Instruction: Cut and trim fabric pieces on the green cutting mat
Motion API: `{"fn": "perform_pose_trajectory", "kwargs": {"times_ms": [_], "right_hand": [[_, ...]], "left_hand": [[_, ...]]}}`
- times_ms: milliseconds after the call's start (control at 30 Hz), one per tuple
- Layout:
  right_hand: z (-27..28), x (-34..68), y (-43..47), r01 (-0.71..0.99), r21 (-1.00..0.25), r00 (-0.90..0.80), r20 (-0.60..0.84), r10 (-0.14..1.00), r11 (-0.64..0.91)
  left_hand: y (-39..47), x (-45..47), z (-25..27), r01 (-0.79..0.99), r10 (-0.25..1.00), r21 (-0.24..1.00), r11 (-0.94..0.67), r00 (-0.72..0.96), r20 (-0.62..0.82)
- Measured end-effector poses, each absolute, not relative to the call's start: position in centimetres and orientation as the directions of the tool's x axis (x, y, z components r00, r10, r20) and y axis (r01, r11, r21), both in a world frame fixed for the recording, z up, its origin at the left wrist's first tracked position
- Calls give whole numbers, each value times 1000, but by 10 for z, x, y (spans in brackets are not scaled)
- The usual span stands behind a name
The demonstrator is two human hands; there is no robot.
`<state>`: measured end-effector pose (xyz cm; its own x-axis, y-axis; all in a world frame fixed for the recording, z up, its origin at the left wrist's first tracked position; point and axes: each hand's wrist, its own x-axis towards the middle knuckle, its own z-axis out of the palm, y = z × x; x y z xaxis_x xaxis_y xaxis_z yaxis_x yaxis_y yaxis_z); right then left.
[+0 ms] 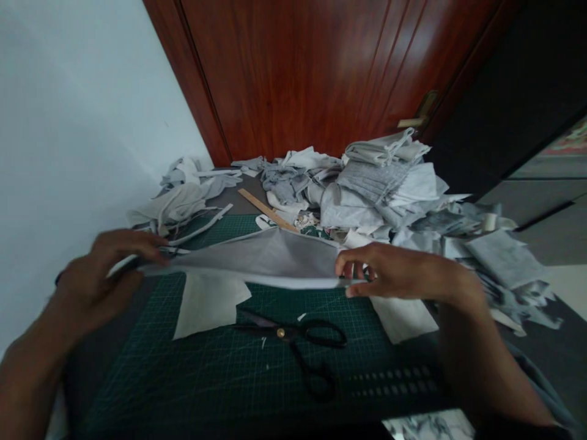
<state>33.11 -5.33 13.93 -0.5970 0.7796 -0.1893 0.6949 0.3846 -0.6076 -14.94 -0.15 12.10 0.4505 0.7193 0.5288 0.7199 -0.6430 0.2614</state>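
My left grip [103,275] and right grip [387,269] were each closed on one end of the grey fabric [270,260], which was held above the green cutting mat [183,379]. Black scissors [281,333] lay on the mat, handles spread, nearer to me than the fabric.

Single view, head-worn, looking forward and down over dark grey bench [110,336]. Green gridded cutting mat [183,373] close below, lower half. Bare left hand [97,278] and bare right hand [383,269] near, mid-height. Glossy red-brown wooden door [293,73] farther, top; smooth whitish wall [87,104] left.
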Motion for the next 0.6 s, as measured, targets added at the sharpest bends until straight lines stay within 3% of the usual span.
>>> {"fn": "perform_pose_trajectory", "kwargs": {"times_ms": [67,200,267,467,600], "right_hand": [[117,320,-72,721,-574,-576,-185,797,388],[72,293,-125,672,-618,-648,-222,729,409],[50,282,-149,650,-624,-673,-209,709,434],[6,263,-176,687,-536,-616,-72,785,490],[2,253,-180,748,-472,-532,-6,846,467]], "left_hand": [[-20,-162,110,623,653,224,-750,642,401],[-42,-160,89,570,658,348,-744,715,237],[-45,-146,80,554,663,381,-740,696,276],[-15,-89,57,554,622,307,-774,754,208],[10,-57,41,456,517,310,-834,842,155]]}}
